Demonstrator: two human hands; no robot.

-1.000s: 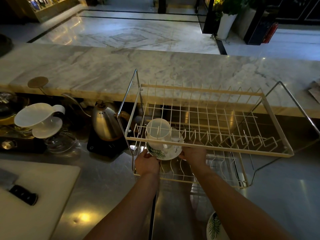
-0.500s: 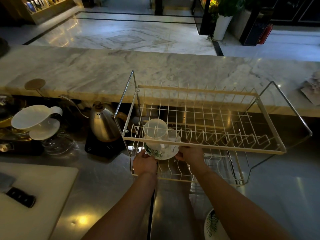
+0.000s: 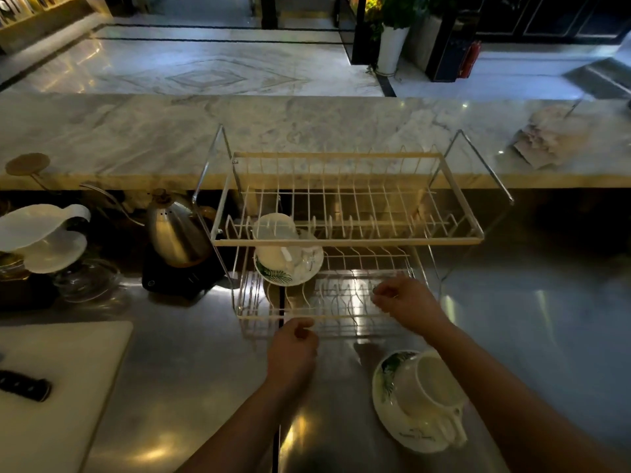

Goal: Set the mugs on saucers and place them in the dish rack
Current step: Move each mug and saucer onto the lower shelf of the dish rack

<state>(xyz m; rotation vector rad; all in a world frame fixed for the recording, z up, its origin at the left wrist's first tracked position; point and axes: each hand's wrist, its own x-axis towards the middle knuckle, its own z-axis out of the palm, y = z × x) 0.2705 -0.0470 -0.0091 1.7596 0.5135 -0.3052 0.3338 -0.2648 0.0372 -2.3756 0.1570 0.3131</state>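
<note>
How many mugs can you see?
2. One mug sits on a saucer in the dish rack's lower tier, left side. The other mug sits on a saucer on the steel counter, beside the right forearm. More may lie outside the view.

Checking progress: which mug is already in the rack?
The far mug, on its saucer in the rack's lower tier; the other sits on the counter.

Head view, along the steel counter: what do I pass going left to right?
Cutting board → white dripper → kettle → mug on saucer in the dish rack → left hand → right hand → mug on saucer on the counter.
</note>
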